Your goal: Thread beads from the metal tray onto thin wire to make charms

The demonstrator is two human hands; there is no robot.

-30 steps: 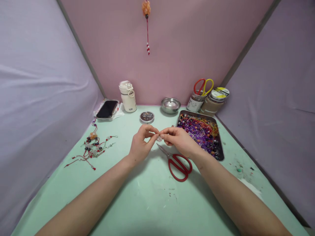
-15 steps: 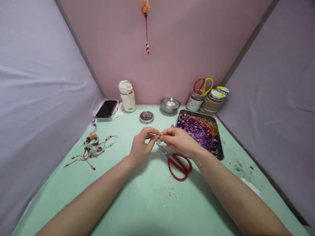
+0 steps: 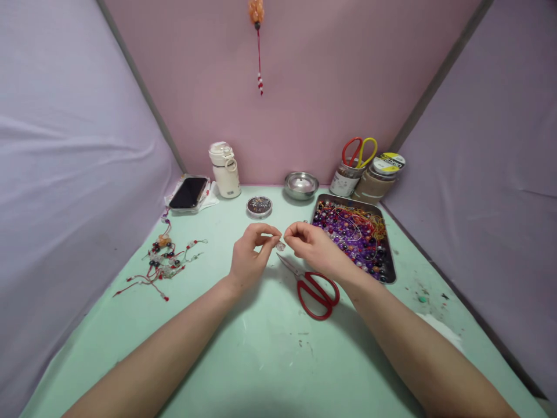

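Clearly, the left hand [image 3: 253, 253] pinches a small clear bead cluster [image 3: 281, 246]; just beside, the right hand [image 3: 314, 248] is pinched closed, on what I can't tell, above red-handled scissors [image 3: 323, 299].

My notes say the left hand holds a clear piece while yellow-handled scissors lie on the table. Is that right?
Not quite: the head view shows the scissors on the table have red handles. The left hand does hold the clear piece.
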